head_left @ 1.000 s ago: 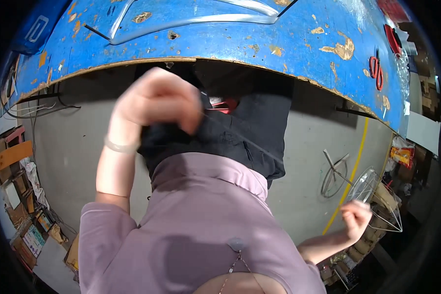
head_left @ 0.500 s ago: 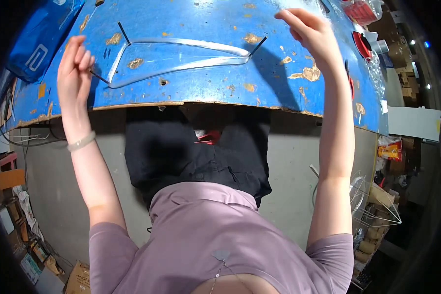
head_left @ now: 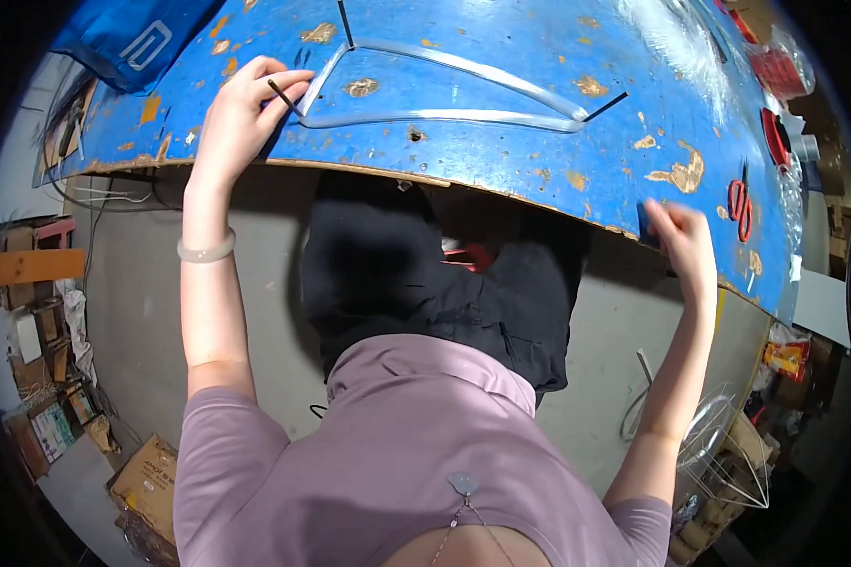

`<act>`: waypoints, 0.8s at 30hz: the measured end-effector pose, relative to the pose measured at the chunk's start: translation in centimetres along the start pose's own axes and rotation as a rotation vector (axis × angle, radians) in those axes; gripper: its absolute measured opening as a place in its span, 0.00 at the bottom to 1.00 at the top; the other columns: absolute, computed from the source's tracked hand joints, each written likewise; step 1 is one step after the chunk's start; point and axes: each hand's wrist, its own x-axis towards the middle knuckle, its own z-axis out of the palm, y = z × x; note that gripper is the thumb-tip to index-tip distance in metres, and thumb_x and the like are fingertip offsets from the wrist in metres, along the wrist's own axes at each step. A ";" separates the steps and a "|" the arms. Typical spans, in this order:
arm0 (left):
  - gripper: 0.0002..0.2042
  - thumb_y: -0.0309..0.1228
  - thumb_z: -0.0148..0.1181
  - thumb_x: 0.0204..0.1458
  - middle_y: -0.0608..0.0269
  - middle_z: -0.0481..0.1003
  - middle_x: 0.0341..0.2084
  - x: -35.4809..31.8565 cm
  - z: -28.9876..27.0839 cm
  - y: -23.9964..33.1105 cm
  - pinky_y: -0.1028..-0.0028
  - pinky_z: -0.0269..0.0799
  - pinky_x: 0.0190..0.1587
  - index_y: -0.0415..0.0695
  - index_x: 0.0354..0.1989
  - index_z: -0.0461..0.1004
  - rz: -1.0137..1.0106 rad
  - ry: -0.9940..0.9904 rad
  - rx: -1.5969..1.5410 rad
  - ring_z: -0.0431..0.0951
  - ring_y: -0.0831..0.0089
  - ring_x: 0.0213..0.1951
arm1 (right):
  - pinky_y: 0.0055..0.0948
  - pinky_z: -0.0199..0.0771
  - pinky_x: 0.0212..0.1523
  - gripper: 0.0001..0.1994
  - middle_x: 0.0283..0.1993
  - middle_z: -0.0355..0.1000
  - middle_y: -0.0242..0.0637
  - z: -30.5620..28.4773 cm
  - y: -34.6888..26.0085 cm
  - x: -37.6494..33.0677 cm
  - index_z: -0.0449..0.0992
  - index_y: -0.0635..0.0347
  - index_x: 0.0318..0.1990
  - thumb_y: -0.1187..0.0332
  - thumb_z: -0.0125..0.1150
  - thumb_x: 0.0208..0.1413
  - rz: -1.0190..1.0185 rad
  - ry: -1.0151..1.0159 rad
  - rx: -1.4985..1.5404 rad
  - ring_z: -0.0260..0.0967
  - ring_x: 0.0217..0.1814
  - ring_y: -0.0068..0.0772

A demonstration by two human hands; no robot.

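Note:
A clear, shiny strand bundle [head_left: 477,68] is stretched in a long triangle round three thin black pegs on the blue table. One peg [head_left: 344,24] is at the far left, one [head_left: 286,98] at the near left and one [head_left: 606,106] at the right. My left hand [head_left: 234,121] is beside the near-left peg, thumb and forefinger closed at the bundle's short left side. Over the table's near edge, to the right, my right hand [head_left: 687,248] is closed with its fingers curled. Anything inside it is too small or hidden to make out.
The worn blue table [head_left: 501,161] has chipped patches. Red-handled scissors [head_left: 740,210] lie at its right, near a red-and-black tool [head_left: 775,139] and clear plastic wrap. A pile of white strands [head_left: 676,47] is at the back right, a blue bag [head_left: 128,42] at the back left.
My right hand has dropped from above the table to its near edge and closed. My left fingers have reached the strand's short side. The whole view has shifted, putting the table further right.

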 end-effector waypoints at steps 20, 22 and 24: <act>0.14 0.36 0.48 0.50 0.57 0.73 0.23 -5.6 11.0 30.1 0.72 0.66 0.32 0.36 0.29 0.73 0.723 -1.433 -1.551 0.72 0.68 0.26 | 0.20 0.54 0.16 0.12 0.16 0.67 0.34 -1.9 5.5 -28.9 0.74 0.66 0.23 0.65 0.56 0.48 0.041 -0.222 0.342 0.59 0.15 0.23; 0.13 0.34 0.46 0.53 0.60 0.72 0.22 -3.2 8.0 22.6 0.76 0.65 0.33 0.35 0.28 0.72 0.324 -1.508 -1.666 0.71 0.75 0.28 | 0.21 0.54 0.15 0.13 0.16 0.67 0.34 -3.1 6.7 -28.5 0.73 0.67 0.21 0.64 0.57 0.47 -0.044 -0.157 0.357 0.60 0.14 0.23; 0.11 0.32 0.49 0.50 0.64 0.73 0.22 -4.0 5.9 15.0 0.80 0.64 0.32 0.36 0.26 0.73 0.034 -1.287 -1.674 0.70 0.81 0.28 | 0.21 0.55 0.15 0.13 0.16 0.68 0.35 -4.6 7.5 -27.1 0.73 0.66 0.21 0.64 0.57 0.47 -0.140 -0.138 0.294 0.60 0.14 0.23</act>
